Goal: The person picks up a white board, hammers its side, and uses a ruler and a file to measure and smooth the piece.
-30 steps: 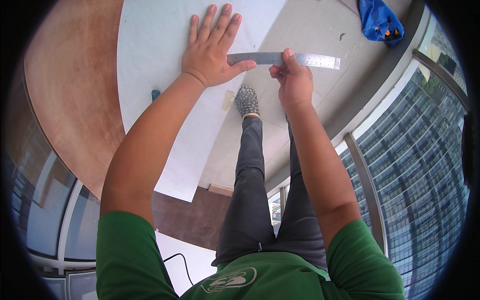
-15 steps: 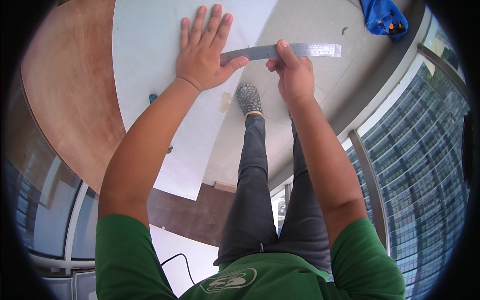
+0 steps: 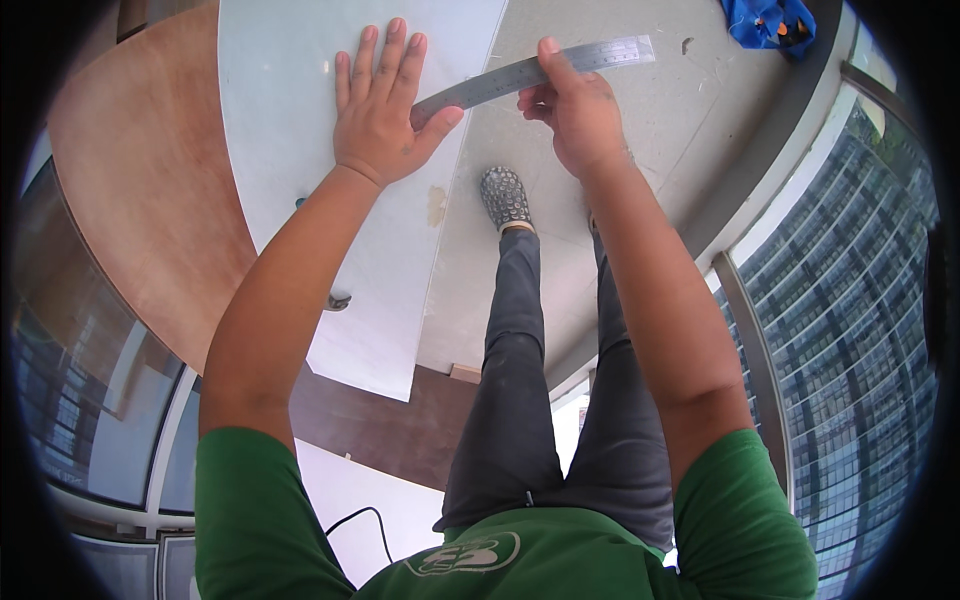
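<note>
A steel ruler [image 3: 492, 86] reaches from the white board [image 3: 270, 110] out past its right edge, over the floor. My left hand [image 3: 378, 115] lies flat on the board with fingers spread, the thumb and palm edge over the ruler's left end. Thumb on top and fingers curled beneath, my right hand [image 3: 578, 112] grips the ruler toward its right end. Between the two hands the ruler bows, its right part raised. A brownish bare patch [image 3: 437, 205] marks the board's edge below my left hand.
Brown wooden sheets [image 3: 150, 170] lie left of and under the board. A small dark metal object [image 3: 338, 302] rests on the board by my left forearm. At the far right a blue bag [image 3: 768, 25] sits on the floor near the window frame [image 3: 750, 320]. A black cable [image 3: 370, 512] curves below.
My right hand has lifted the ruler's right end farther up in the view, so the ruler slants and curves more. The left hand stays flat on the board; the whole view has shifted slightly.
</note>
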A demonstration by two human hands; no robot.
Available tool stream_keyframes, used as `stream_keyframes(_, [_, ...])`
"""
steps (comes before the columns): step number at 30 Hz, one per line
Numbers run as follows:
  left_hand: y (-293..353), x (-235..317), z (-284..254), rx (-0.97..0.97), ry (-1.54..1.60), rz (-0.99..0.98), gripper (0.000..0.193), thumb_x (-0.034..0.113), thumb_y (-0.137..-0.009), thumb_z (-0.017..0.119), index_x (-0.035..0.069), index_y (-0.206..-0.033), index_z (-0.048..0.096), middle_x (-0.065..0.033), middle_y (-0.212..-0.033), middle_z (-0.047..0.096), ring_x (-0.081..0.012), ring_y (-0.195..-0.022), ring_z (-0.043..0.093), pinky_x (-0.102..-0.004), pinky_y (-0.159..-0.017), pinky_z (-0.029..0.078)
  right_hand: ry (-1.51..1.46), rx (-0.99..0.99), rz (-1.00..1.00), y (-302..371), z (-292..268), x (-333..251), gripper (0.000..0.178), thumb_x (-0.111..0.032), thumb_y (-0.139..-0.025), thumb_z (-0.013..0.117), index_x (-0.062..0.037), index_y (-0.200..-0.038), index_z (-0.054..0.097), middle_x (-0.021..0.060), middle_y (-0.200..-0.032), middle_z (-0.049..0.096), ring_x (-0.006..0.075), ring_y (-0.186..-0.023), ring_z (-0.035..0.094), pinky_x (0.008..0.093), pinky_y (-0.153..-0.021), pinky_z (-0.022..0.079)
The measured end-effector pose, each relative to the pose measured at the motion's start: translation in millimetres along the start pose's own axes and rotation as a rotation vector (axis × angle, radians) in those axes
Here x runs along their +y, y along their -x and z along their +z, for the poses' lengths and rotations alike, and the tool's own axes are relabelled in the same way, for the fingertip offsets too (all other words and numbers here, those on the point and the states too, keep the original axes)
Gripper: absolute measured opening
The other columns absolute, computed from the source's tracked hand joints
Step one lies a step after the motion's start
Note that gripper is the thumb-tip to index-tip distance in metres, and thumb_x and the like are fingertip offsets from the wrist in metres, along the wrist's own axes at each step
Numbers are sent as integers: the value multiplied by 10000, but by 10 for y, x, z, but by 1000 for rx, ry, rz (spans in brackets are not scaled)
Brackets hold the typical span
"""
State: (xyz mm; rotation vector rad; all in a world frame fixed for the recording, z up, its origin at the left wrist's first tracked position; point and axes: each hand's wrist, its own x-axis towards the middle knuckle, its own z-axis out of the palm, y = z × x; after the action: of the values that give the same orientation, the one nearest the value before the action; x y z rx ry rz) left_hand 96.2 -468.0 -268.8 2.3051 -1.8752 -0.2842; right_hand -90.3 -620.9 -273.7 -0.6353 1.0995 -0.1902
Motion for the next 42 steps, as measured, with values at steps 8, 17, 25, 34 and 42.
stream_keyframes(8, [-246, -88, -149, 20, -42, 101, 1024, 723, -794, 646, 162, -1571, 285, -124, -1648, 222, -365, -1523, 145, -568, -1214, 69, -245, -72, -60, 116, -431, 24, 343, -375, -1022, 535, -46, -947, 596, 100, -828, 641, 198, -771, 580, 335, -730, 449])
stream_keyframes(17, [-314, -152, -101, 43, -27, 158, 1037, 762, -786, 621, 184, -1579, 288, -122, -1652, 224, -363, -1527, 141, -568, -1210, 77, -129, 36, -97, 104, -498, 48, 344, -376, -1033, 537, -60, -916, 607, 84, -771, 632, 187, -746, 579, 331, -724, 445])
stream_keyframes(25, [-321, -157, -113, 47, -5, 154, 992, 751, -824, 585, 162, -1572, 305, -131, -1642, 252, -379, -1518, 169, -576, -1205, 80, -207, 163, -68, 43, -370, -29, 331, -317, -984, 616, 3, -900, 628, 101, -725, 626, 188, -661, 573, 319, -651, 466])
stream_keyframes(34, [-273, -183, -108, -31, -20, 119, 909, 676, -897, 545, 139, -1580, 277, -136, -1652, 222, -392, -1521, 155, -580, -1203, 69, -147, 112, -85, -57, -356, -122, 332, -324, -970, 639, -7, -872, 633, 94, -692, 615, 181, -643, 557, 315, -645, 443])
stream_keyframes(42, [-248, -190, -84, -34, -6, 124, 771, 553, -978, 481, 120, -1581, 270, -132, -1657, 207, -388, -1524, 143, -593, -1201, 54, -24, 52, -122, -312, -267, -286, 333, -330, -993, 623, -5, -919, 626, 97, -732, 615, 177, -662, 566, 314, -665, 466])
